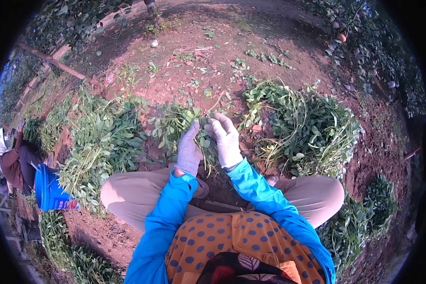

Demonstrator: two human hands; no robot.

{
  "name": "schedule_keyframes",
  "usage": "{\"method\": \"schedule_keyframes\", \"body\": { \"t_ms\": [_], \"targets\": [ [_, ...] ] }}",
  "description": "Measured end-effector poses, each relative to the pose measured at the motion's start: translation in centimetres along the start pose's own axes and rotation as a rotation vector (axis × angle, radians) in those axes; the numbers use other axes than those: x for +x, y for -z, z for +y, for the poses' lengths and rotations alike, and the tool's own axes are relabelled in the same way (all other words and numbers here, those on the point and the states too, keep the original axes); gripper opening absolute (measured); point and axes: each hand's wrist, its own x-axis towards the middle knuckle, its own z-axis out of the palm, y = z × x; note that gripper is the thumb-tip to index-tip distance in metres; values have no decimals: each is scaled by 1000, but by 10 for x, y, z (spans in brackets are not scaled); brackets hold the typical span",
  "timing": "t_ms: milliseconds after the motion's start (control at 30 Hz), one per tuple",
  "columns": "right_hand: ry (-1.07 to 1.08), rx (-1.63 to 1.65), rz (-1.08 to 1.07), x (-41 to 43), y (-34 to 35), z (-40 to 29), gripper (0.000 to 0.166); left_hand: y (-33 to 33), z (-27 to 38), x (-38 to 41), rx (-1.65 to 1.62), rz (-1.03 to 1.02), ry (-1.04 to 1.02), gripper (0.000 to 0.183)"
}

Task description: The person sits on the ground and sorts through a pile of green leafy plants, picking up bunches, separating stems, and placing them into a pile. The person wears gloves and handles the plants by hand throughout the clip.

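In the middle of the head view my left hand [190,149], in a light knitted glove, grips a bunch of leafy green plants [172,122] whose leaves spread to the left and hang down between my hands. My right hand [225,138], in a whitish glove, is raised just beside it, its fingers curled near a thin stem [214,103] at the bunch's right side. Whether those fingertips pinch anything cannot be told. Larger heaps of the same kind of plant lie on both sides, a left heap [103,131] and a right heap [312,127].
A blue plastic bucket [51,188] stands by the left heap, with another person [14,159] sitting beyond it. More cut plants [351,223] lie behind my right knee [326,198]. Reddish soil [206,74] with scattered leaves stretches ahead, below branches bearing apples [342,37].
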Motion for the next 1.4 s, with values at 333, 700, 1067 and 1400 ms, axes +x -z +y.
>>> {"method": "schedule_keyframes", "body": {
  "t_ms": [333,700,1067,1400],
  "targets": [
    [-92,-407,-3,40,36,-26,29,-5,0,-11,637,-132,-108,29],
    [-95,-122,-130,36,38,0,6,-7,-13,-2,212,31,-12,29],
    [-323,177,-149,38,44,-22,11,22,1,20,332,55,-140,25],
    [-238,-311,-318,38,39,-4,58,12,-4,7,292,-177,-211,45]
  ]
}}
